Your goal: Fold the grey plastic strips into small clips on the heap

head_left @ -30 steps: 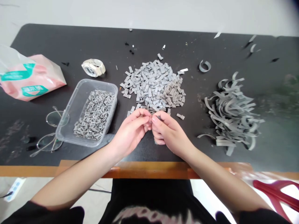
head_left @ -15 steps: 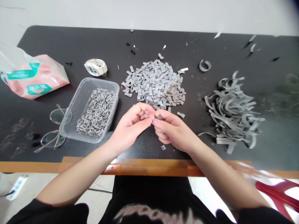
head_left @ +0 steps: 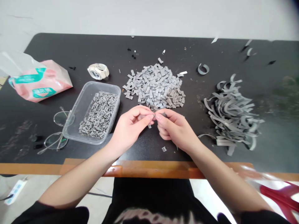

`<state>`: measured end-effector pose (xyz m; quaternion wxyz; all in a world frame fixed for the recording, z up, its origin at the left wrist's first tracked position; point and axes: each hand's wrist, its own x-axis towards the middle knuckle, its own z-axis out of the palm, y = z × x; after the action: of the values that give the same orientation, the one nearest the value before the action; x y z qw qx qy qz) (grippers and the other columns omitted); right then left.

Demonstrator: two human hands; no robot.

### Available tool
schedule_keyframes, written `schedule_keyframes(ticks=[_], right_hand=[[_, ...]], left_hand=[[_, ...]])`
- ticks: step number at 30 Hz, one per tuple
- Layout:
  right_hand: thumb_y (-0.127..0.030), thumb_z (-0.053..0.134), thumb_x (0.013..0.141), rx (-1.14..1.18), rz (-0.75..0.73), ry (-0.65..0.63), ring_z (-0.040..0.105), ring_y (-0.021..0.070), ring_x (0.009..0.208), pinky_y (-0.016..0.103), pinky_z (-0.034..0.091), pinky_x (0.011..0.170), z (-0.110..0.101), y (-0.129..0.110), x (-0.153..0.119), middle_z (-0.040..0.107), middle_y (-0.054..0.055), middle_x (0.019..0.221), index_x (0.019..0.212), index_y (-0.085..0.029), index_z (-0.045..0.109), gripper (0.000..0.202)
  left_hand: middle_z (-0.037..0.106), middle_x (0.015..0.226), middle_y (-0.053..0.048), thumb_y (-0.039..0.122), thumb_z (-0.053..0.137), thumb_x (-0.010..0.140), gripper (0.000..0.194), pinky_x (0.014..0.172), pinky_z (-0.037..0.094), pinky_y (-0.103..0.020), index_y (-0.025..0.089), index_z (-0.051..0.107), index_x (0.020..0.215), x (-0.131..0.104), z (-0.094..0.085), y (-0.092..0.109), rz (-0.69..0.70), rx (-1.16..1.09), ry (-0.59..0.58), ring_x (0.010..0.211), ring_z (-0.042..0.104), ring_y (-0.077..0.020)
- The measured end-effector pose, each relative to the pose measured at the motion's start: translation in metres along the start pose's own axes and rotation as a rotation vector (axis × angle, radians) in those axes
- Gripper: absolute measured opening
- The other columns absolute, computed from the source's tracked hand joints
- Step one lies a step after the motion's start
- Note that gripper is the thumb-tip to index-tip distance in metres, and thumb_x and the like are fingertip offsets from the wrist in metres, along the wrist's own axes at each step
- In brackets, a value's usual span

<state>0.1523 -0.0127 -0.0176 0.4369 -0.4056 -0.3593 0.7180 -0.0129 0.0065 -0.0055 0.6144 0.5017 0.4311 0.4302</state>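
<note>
"What are you holding?"
"My left hand (head_left: 128,126) pinches a tiny piece (head_left: 154,115), mostly hidden; my right hand (head_left: 174,126) clamps a gray strip (head_left: 163,114). Their fingertips touch, just before the gray pile (head_left: 155,84)."
"Any writing?"
"Left, beyond my plastic tub (head_left: 84,97) of buckles (head_left: 101,113), the tissue pack (head_left: 50,81) has a teal label (head_left: 43,92), its white characters too blurred to read."
</note>
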Motion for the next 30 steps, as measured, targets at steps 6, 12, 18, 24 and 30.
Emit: schedule_keyframes(ticks=[6,12,18,24,30], right_hand=[[-0.033,0.057,0.099,0.058,0.024,0.039,0.027,0.0053,0.048,0.019,0.023,0.043,-0.004,-0.0027,0.0005,0.034,-0.008,0.06,0.087,-0.018,0.067,0.022],[-0.025,0.067,0.092,0.046,-0.008,0.088,0.045,0.0089,0.056,0.022,0.035,0.051,-0.0085,-0.0054,-0.0018,0.05,-0.004,0.059,0.097,-0.017,0.077,0.014],[-0.021,0.065,0.094,0.072,-0.011,0.053,0.053,0.0083,0.061,0.022,0.042,0.057,-0.0082,-0.0076,-0.0024,0.059,-0.002,0.066,0.107,-0.018,0.078,0.02],[-0.017,0.08,0.083,0.135,-0.023,0.002,0.06,0.0083,0.055,0.02,0.043,0.051,-0.0078,-0.0088,-0.0015,0.072,-0.002,0.068,0.098,-0.02,0.073,0.017],[-0.016,0.084,0.08,0.171,-0.057,0.014,0.059,0.0062,0.053,0.017,0.044,0.05,-0.0089,-0.0078,-0.0019,0.069,-0.003,0.062,0.082,-0.017,0.073,0.011]], left_hand=[[0.07,0.071,0.001,0.024,0.073,0.087,0.008,0.073,0.053,-0.024,0.016,0.071,0.084,0.0023,-0.0025,0.001,-0.023,0.004,0.021,0.067,0.064,-0.0107],[0.069,0.07,0.001,0.021,0.071,0.088,0.005,0.072,0.052,-0.024,0.016,0.071,0.089,0.0016,-0.003,0.0061,-0.084,-0.013,-0.085,0.068,0.065,-0.011],[0.065,0.07,0.002,0.024,0.072,0.088,0.009,0.072,0.048,-0.025,0.016,0.074,0.09,0.0012,-0.0043,0.0027,-0.122,-0.031,-0.098,0.069,0.059,-0.0111],[0.066,0.074,0.0,0.028,0.073,0.09,0.01,0.072,0.047,-0.026,0.017,0.074,0.09,0.0007,-0.0065,-0.0031,-0.098,-0.153,-0.11,0.073,0.06,-0.0122],[0.065,0.072,0.001,0.023,0.072,0.09,0.008,0.072,0.047,-0.024,0.019,0.078,0.094,0.0006,-0.0063,-0.0026,-0.102,-0.158,-0.125,0.072,0.058,-0.0105]])
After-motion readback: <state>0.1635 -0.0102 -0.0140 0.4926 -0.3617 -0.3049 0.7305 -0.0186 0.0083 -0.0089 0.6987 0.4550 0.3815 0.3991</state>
